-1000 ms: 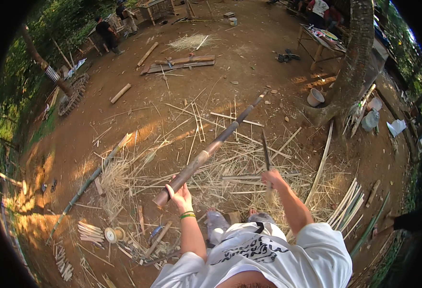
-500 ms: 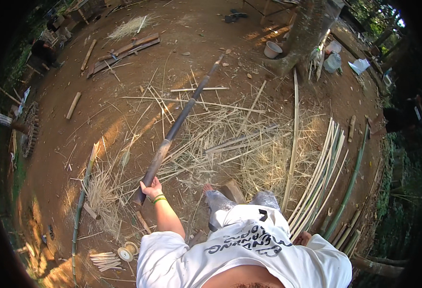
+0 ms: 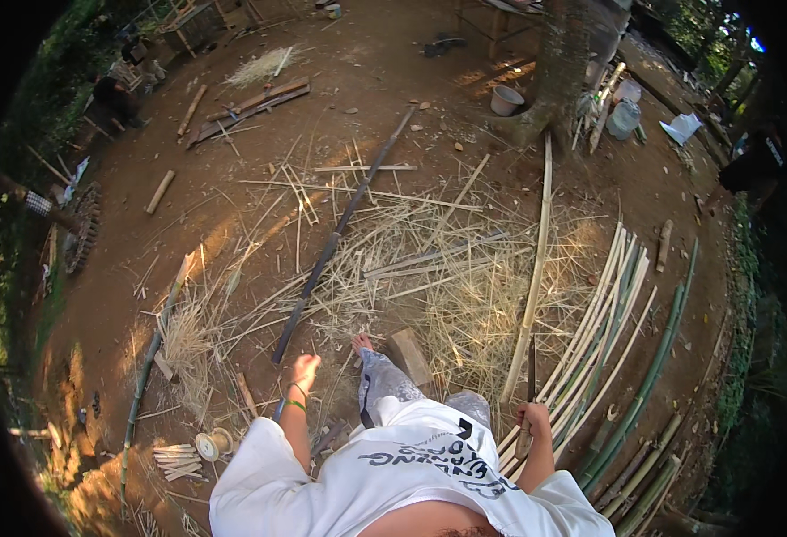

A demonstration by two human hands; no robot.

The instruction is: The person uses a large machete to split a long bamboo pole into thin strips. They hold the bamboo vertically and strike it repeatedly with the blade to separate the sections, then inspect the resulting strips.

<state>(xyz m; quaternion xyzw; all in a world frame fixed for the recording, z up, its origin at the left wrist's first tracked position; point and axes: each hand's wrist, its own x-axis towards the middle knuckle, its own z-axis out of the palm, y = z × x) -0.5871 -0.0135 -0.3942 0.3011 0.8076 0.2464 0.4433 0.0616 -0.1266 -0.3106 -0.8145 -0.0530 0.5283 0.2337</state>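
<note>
My right hand grips a long-bladed knife; its dark blade points away from me and its wooden handle shows below the fist. This hand is beside a row of pale split bamboo strips. My left hand, with a green and yellow band at the wrist, is smeared by motion, so its fingers are unclear. Just beyond it lies the near end of a dark bamboo pole, apart from the hand. The pole runs away across scattered bamboo shavings. A wooden block sits by my foot.
Green bamboo poles lie at the right, another pole at the left. A spool is beside short sticks. A tree trunk and bucket stand far off. People are at both edges.
The dark pole has left my left hand and now lies on the ground. My left hand has drawn back. My right hand has come up from my side into view, with the knife.
</note>
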